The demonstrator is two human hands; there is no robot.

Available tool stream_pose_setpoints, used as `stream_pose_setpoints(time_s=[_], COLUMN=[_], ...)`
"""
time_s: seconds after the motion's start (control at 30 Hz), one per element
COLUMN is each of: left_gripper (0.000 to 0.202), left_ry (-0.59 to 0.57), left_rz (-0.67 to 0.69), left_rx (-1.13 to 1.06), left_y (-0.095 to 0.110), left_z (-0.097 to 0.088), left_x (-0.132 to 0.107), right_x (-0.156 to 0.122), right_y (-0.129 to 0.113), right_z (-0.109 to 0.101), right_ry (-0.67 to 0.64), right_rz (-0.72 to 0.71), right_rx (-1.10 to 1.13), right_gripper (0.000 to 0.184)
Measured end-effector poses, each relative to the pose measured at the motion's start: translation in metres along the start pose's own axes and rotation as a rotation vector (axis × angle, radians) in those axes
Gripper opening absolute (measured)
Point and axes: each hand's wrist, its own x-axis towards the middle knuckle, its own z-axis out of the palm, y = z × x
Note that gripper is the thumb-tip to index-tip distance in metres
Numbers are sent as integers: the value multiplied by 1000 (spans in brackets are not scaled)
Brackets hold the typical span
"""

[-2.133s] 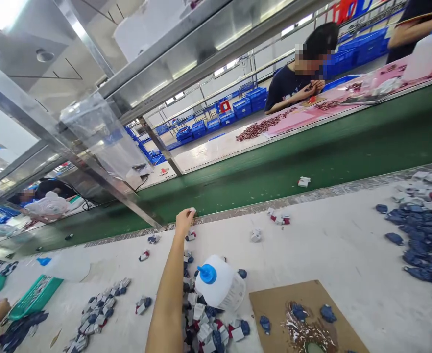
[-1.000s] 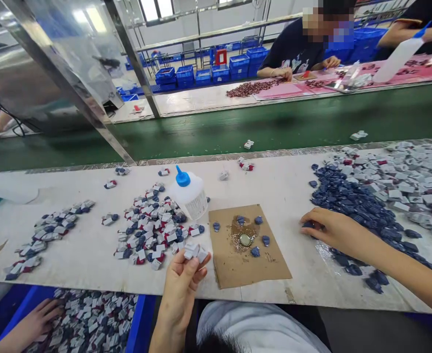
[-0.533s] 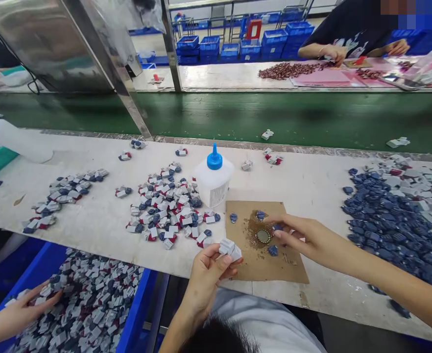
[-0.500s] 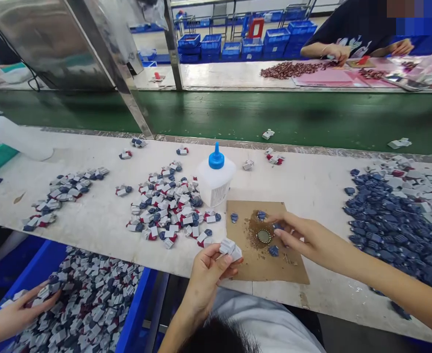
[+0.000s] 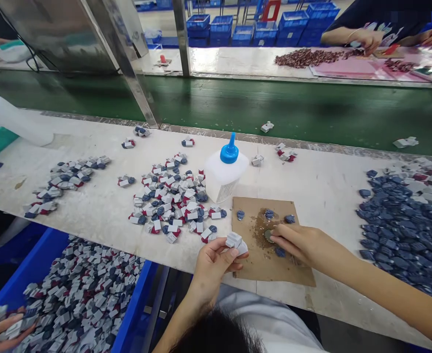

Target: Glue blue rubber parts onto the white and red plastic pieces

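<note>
My left hand is closed in a pinch on a light grey plastic piece, held above the near edge of a brown cardboard sheet. Over the cardboard my right hand has its fingertips closed at the rim of a small round metal cap, which they partly cover. A wet brown stain surrounds the cap. Small dark blue pieces lie about it: one at the left, one behind, one at the right and one in front.
A white bottle with a blue nozzle stands behind the cardboard. Left of it lies a pile of grey, red and blue assemblies; dark blue pieces are heaped right. Another person's hand holds pieces over a full blue bin.
My right hand has come down from beside the right-hand blue piece to the metal cap, its fingers closing. My left hand still holds the grey piece. The other person's hand moved left; the view shifted slightly.
</note>
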Motion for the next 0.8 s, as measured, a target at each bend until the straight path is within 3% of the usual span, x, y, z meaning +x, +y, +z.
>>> stream_pose_setpoints(time_s=[0.2,0.3,0.37,0.5,0.57,0.8], left_gripper=[39,41,40,36,35,38], left_ry=[6,25,11,-83,-116,-109], left_rz=[27,41,51,56,63,65], left_rx=[41,48,63,123,155,116], left_y=[1,2,2,-1,-4,-6], left_z=[4,7,10,15,17,23], left_x=[0,-1,-1,-1,-1,-3], right_x=[10,10,9,9,10,6], right_y=[3,-1,-9,-37,-50,-61], right_z=[5,-2,-14,-41,-47,-42], right_ry=[-50,-27,-34,-101,-110,-53], right_rz=[7,55,152,377,409,388], right_rx=[40,95,278,873,987,962], right_gripper=[44,44,41,45,49,47])
